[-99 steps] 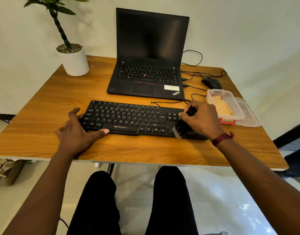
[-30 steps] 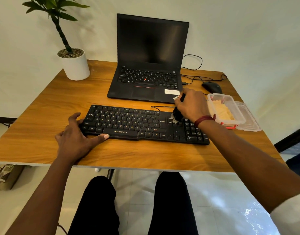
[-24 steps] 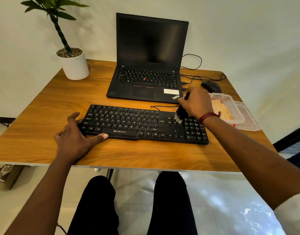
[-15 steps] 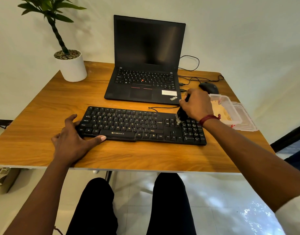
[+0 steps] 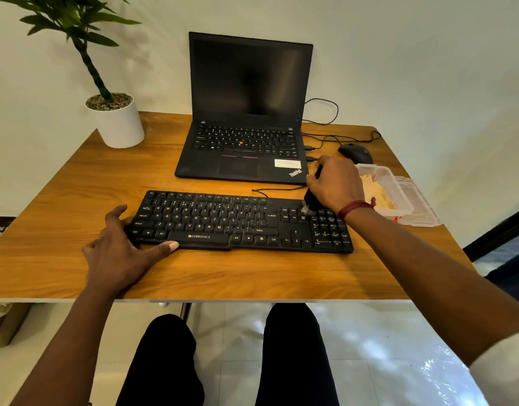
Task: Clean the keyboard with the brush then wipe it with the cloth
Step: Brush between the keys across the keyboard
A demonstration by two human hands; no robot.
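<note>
A black keyboard lies across the front of the wooden table. My right hand grips a small black brush, whose pale bristle tips touch the keys at the top of the number pad. My left hand rests flat on the table, thumb along the keyboard's front edge and fingers spread against its left end. A yellow cloth lies inside a clear plastic box to the right, partly hidden by my right wrist.
An open black laptop stands behind the keyboard. A white potted plant sits at the back left. A black mouse and cables lie at the back right. The box's clear lid lies beside the box.
My right hand with the brush moved from the keyboard's front right corner up to the top of the number pad, making small strokes there. My left hand stayed at the left end.
</note>
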